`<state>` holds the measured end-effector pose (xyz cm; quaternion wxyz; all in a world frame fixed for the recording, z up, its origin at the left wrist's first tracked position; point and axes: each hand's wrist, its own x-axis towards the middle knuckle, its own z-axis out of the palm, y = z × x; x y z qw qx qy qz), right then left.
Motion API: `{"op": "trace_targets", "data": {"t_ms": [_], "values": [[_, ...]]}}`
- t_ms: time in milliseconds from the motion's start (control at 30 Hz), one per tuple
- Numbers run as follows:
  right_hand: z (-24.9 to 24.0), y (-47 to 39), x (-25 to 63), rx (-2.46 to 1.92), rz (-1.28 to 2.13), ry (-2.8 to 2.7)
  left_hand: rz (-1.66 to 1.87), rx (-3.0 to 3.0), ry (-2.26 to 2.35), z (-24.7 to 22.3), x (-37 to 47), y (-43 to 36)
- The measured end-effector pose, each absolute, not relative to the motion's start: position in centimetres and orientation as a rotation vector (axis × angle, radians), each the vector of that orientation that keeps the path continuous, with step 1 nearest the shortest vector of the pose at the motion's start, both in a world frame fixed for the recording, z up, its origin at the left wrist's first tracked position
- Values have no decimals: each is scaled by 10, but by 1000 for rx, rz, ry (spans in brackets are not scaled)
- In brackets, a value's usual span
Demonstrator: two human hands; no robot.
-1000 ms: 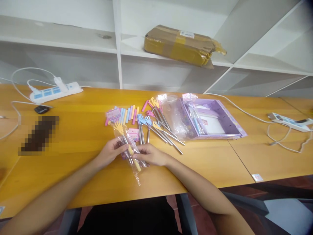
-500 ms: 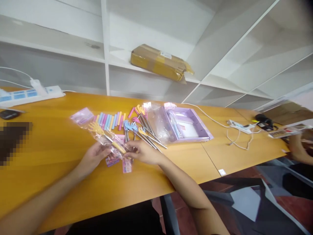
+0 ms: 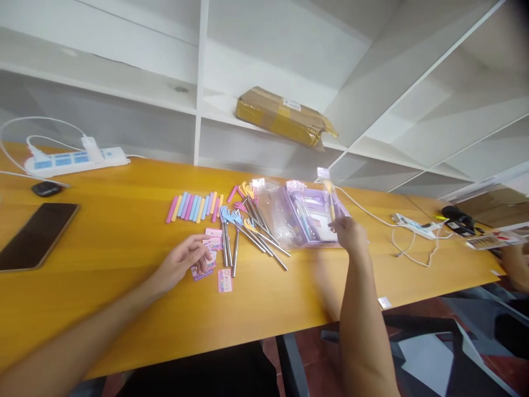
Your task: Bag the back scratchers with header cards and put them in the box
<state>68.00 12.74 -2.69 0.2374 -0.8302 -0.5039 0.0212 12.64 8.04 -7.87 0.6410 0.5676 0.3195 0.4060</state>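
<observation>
The right hand pinches the lower end of a bagged yellow scratcher between thumb and fingers, its head standing up beyond the fingertips, over the right part of the purple box. Ahead and to the left of those fingers, wrapped scratchers lie inside. I'd say a light pinch on the handle and a low, level release alongside them would keep the bag uncreased and clear of the rim. The left hand is loosely curled, fingers slightly apart, by the small cards; whether it touches one, I can't tell.
</observation>
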Motion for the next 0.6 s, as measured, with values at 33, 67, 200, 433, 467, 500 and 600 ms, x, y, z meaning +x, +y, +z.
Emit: {"op": "trace_targets", "data": {"t_ms": [33,67,200,433,467,500,600], "values": [[-33,129,688,-2304,98,-1408,920,1291,731,-79,127,80],[-39,130,694,-2336,135,-1440,914,1290,733,-80,127,80],[-53,140,705,-2454,216,-1570,886,1304,735,-82,126,80],[-57,182,713,-2551,191,-1694,865,1302,748,-78,126,80],[-57,187,712,-2561,192,-1725,860,1302,750,-78,126,80],[-56,192,710,-2573,187,-1757,855,1303,751,-78,126,80],[-55,201,702,-2602,133,-1831,847,1304,745,-79,125,81]]}}
